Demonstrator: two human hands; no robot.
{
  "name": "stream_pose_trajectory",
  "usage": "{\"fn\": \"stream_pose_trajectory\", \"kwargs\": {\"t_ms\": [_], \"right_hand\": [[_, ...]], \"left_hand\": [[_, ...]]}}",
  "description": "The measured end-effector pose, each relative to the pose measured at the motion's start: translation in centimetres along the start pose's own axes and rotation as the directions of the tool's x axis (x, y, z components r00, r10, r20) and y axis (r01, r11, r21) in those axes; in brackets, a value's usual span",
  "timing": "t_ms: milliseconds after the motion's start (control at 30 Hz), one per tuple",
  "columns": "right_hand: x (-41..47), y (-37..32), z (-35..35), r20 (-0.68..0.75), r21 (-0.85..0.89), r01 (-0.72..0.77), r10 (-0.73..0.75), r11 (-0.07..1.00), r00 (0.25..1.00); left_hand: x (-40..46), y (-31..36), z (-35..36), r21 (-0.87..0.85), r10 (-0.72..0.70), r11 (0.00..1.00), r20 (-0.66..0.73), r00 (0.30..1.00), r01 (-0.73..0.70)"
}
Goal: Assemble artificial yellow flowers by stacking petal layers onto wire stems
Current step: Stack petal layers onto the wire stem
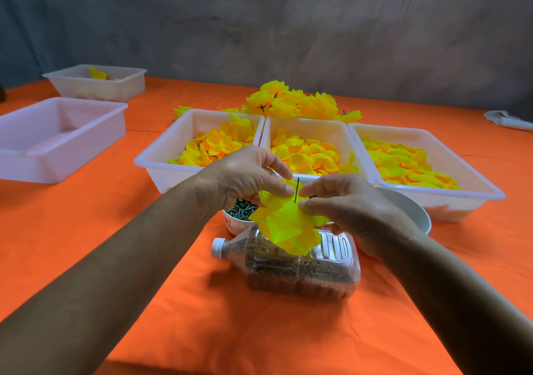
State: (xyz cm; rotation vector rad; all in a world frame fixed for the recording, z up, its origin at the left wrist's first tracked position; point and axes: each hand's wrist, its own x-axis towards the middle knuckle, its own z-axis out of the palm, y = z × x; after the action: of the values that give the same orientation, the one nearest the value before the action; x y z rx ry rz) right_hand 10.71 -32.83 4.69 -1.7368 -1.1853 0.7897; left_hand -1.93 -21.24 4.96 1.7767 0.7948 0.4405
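Note:
A dark wire stem (297,189) stands upright through a stack of yellow petal layers (288,224), held above a lying plastic bottle (302,268). My left hand (245,177) pinches the petals at the left of the stem. My right hand (352,204) pinches them at the right. Three white trays hold loose yellow petals: left (161,155), middle (305,123), right (450,196). Finished yellow flowers (291,102) lie piled behind the trays.
A small bowl of green stem parts (240,211) sits under my left hand, and a white bowl (412,210) lies behind my right hand. Two more white trays (57,138) (98,82) stand at the far left on the orange cloth (202,317).

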Motion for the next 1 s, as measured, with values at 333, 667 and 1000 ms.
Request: {"fn": "stream_pose_trajectory", "kwargs": {"t_ms": [333,667,1000], "right_hand": [[-0.2,0.4,0.1,0.000,0.013,-0.003,0.003,1.000,1.000],[-0.1,0.6,-0.1,0.003,0.050,-0.043,0.043,0.998,0.999],[0.2,1.1,0.3,-0.016,0.058,-0.041,0.042,0.997,0.999]], "left_hand": [[0.4,-0.6,0.0,0.005,-0.017,1.000,0.037,0.999,0.017],[1.1,-1.1,-0.3,-0.080,-0.026,0.996,0.059,0.998,0.031],[1.1,-1.8,0.2,-0.035,0.056,0.998,0.119,0.991,-0.052]]}}
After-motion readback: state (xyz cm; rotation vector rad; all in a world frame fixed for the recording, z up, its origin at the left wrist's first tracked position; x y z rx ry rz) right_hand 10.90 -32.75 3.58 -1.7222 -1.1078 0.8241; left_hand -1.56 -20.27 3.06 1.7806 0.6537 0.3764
